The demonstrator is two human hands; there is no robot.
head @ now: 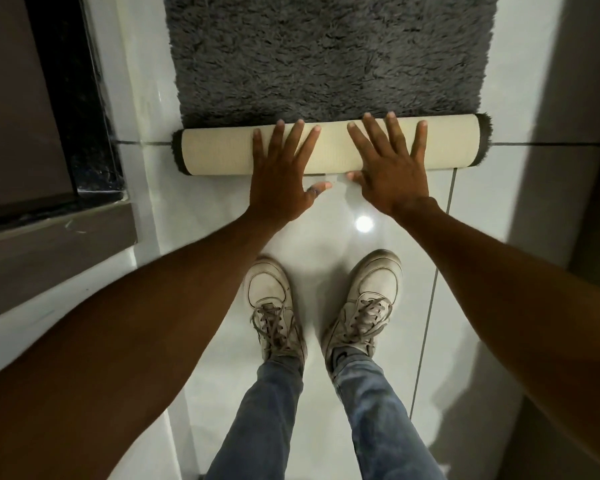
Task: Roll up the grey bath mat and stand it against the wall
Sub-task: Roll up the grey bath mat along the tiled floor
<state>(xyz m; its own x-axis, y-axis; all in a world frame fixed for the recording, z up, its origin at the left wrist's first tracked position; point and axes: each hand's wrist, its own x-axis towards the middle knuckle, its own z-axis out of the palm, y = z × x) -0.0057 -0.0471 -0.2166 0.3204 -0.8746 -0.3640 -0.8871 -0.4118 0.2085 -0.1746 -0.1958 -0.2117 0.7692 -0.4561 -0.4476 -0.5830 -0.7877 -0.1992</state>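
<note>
both hands (333, 168) flat, fingers spread, on part-rolled bath mat (219, 157)

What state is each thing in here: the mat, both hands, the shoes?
Bath mat: partly rolled, most of it lying flat on the floor, shaggy side up.
Roll: lying on the tiles at the mat's near end, pale backing outward.
Left hand: open, fingers spread, palm down on the roll.
Right hand: open, fingers spread, palm down on the roll.
Shoes: laced, planted on the tiles behind the roll.
</note>
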